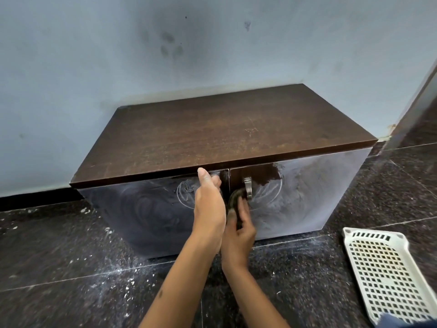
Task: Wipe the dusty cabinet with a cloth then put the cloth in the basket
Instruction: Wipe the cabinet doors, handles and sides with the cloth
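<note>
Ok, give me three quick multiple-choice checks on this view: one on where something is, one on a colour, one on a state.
1. Where is the basket?
A. on the cabinet top
B. on the floor, right of the cabinet
C. hung on the wall

2. What colour is the basket?
A. white
B. red
C. black

3. How do the cabinet doors look?
A. spotless
B. streaked with dust smears
C. wide open

Answers:
1 B, it lies on the dark floor tiles at right.
2 A, its perforated plastic is white.
3 B, whitish swirls cover both door fronts.
</note>
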